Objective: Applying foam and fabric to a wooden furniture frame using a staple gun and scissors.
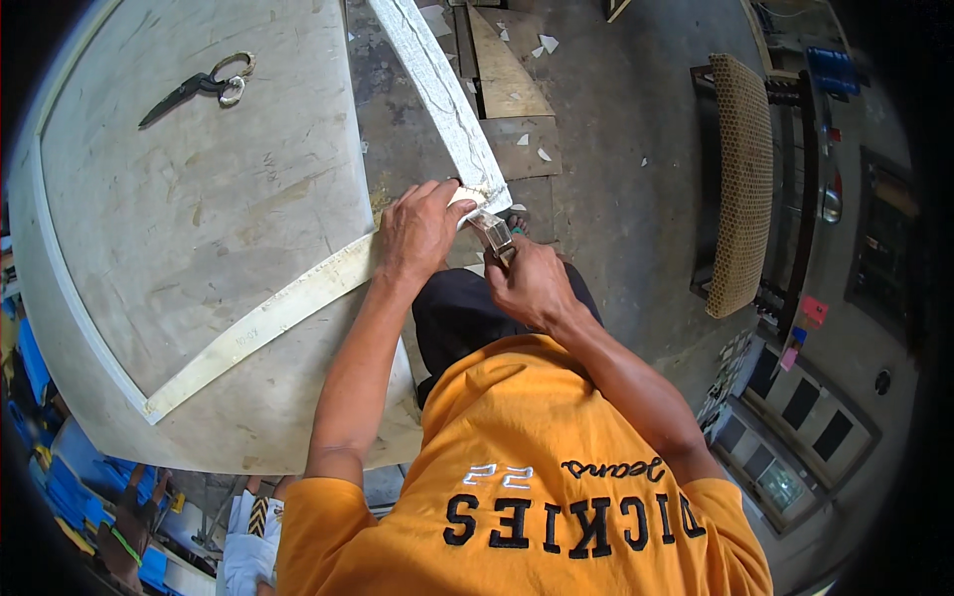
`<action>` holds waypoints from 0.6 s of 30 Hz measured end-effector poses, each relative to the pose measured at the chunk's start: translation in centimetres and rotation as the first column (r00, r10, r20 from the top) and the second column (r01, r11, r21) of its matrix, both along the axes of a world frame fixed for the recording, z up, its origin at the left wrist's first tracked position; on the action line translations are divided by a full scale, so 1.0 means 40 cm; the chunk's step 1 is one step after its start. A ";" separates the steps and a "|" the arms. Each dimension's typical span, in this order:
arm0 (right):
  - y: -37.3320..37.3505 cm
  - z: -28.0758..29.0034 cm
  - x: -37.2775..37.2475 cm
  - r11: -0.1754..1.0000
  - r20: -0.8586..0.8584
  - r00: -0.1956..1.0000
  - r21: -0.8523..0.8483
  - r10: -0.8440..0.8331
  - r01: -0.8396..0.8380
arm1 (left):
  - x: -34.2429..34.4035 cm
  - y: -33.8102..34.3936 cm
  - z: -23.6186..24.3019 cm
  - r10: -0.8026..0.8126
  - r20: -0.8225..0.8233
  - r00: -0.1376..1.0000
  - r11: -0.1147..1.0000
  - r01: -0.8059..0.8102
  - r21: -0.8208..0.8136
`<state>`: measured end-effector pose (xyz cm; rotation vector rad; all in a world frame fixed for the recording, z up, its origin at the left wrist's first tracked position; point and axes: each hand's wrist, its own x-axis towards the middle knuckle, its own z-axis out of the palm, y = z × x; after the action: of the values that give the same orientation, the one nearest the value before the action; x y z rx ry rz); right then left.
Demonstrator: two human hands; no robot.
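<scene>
A large frame wrapped in pale material has one corner turned toward me. Its white, wrinkled bar (437, 89) runs up from that corner, and its cream bar (273, 308) slants down to the left across the table. My left hand (419, 228) is closed over the cream bar close to the corner, thumb and fingertips pressing the material. In my right hand (537, 288) is a silver metal staple gun (494, 232), its front end against the corner beside my left thumb. Part of the tool's handle is hidden by my fingers.
Black scissors (204, 87) with wrapped handles lie on the pale table (268, 169). A wooden board (507, 74) and white scraps (547, 44) are on the floor. A woven-patterned padded piece (740, 189) stands at the right. Another person's legs (253, 521) show at the lower left.
</scene>
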<state>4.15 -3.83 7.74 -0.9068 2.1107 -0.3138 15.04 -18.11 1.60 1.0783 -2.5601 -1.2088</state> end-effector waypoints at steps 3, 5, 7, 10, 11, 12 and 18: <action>0.016 0.010 -0.001 0.999 0.006 0.999 -0.006 -0.034 0.034 | -0.005 -0.014 0.015 -0.015 0.017 1.000 0.999 0.014 0.030; 0.034 0.043 -0.006 0.997 0.059 0.995 0.027 -0.078 0.076 | -0.007 -0.027 0.042 -0.021 0.052 0.998 0.995 0.015 0.101; 0.041 0.056 -0.006 0.994 0.085 0.991 0.042 -0.102 0.099 | -0.006 -0.032 0.041 -0.027 0.069 0.997 0.991 0.017 0.134; 0.044 0.066 0.001 0.995 0.152 0.984 0.015 -0.095 0.094 | -0.002 -0.042 0.003 0.001 -0.001 1.000 0.988 -0.001 0.155; 0.044 0.067 0.005 0.996 0.175 0.981 0.006 -0.089 0.090 | 0.004 -0.042 -0.006 0.013 -0.023 1.000 0.987 -0.009 0.162; 0.041 0.065 0.007 0.996 0.174 0.981 0.004 -0.089 0.090 | 0.001 -0.043 0.000 0.013 -0.025 1.000 0.987 -0.008 0.160; -0.005 0.025 0.041 1.000 0.017 1.000 0.016 0.000 0.000 | -0.004 -0.049 0.025 0.018 0.049 0.999 0.962 -0.030 0.270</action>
<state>5.80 -4.03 8.75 -0.8923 2.0947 -0.3033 14.87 -20.06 2.59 1.1968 -2.4565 -1.5811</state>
